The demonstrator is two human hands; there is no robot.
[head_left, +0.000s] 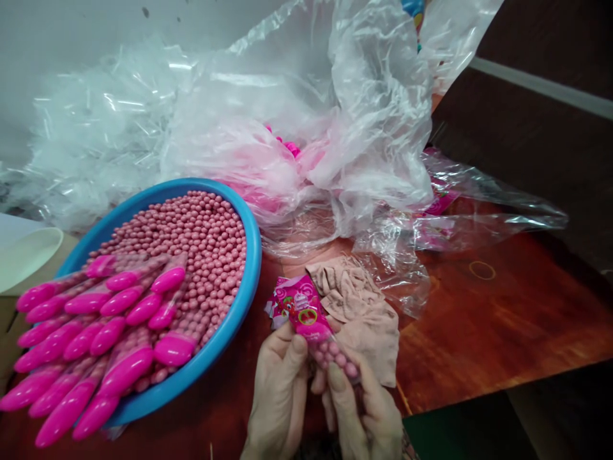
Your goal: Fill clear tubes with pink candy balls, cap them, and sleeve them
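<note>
Between my two hands is a small clear packet of pink balls (311,313) with a bright pink printed label. My left hand (280,383) pinches its label end near the left edge. The fingers of my right hand (361,406) close on the lower, clear end, where several pink balls show. Behind the packet lie more printed labels (278,305), partly covered by it. A crumpled beige cloth (368,319) rests on the table just beyond my right hand.
At left stands a blue basin (256,255) of pink balls (196,236), with filled pink-ended tubes (127,370) heaped on its near side. A large clear plastic bag (383,115) and clear wrappers (105,121) lie behind. The reddish-brown table (479,319) ends at right; a pale scoop-like container (33,255) sits far left.
</note>
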